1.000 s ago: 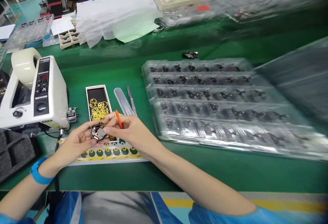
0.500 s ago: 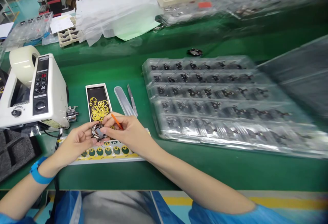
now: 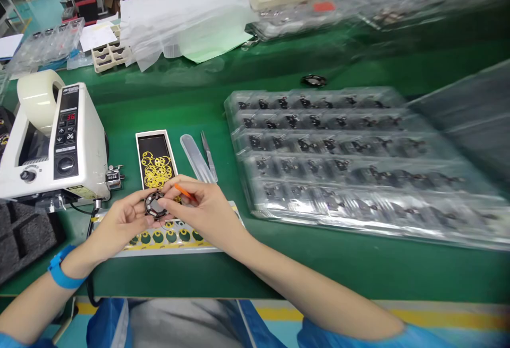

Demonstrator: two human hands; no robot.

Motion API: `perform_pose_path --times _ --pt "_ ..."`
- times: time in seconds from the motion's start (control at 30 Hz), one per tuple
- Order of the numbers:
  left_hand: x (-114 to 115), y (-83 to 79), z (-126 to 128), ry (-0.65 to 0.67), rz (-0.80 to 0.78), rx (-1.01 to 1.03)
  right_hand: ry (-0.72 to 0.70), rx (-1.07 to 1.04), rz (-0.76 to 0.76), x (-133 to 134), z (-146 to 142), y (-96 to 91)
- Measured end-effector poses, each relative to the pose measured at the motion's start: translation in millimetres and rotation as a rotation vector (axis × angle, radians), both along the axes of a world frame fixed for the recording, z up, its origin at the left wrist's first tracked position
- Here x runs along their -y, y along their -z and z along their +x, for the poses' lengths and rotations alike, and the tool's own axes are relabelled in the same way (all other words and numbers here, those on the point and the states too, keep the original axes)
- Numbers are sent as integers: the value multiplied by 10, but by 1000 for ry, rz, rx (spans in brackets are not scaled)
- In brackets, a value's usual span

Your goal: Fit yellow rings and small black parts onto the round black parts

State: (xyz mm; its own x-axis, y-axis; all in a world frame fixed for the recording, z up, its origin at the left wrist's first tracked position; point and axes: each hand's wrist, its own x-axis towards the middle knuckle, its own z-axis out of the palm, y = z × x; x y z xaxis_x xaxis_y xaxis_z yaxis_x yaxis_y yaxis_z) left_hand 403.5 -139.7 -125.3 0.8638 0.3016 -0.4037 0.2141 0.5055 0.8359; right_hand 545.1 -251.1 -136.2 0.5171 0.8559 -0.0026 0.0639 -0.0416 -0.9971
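Note:
My left hand (image 3: 119, 223) pinches a small round black part (image 3: 154, 205) by its rim, just above a white strip of green and yellow stickers (image 3: 167, 237). My right hand (image 3: 201, 210) touches the same part with its fingertips and keeps a thin orange stick (image 3: 183, 192) tucked between its fingers. Right behind the hands lies a narrow black box of yellow ring pieces (image 3: 156, 163). A blue band is on my left wrist.
A white tape dispenser (image 3: 56, 141) stands at the left, black foam (image 3: 24, 236) in front of it. Tweezers (image 3: 209, 155) and a clear sleeve (image 3: 195, 158) lie behind my hands. Clear trays of small black parts (image 3: 342, 156) fill the right. Bags and beige trays sit at the back.
The orange stick has tipped from upright to lying low between my right fingers. Both hands stay on the round part, and the view has shifted slightly.

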Motion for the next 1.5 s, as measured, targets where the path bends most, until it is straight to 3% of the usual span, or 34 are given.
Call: perform_pose_path --times 0.5,0.8,0.87,1.03,1.27,1.5 --pt "32 -3 34 7 -7 27 55 172 35 -4 -78 35" --pt "97 -19 71 -131 117 -90 67 337 48 22 -154 54" --pt "105 -35 71 -149 143 -105 57 316 -8 20 -127 47" --pt "113 -67 65 -143 121 -71 -181 137 -95 -6 -28 0" --pt "120 -66 60 -63 123 -55 -281 -178 -133 -35 -4 -30" --pt "110 -33 64 -25 143 -32 -256 -202 -129 -40 -24 -40"
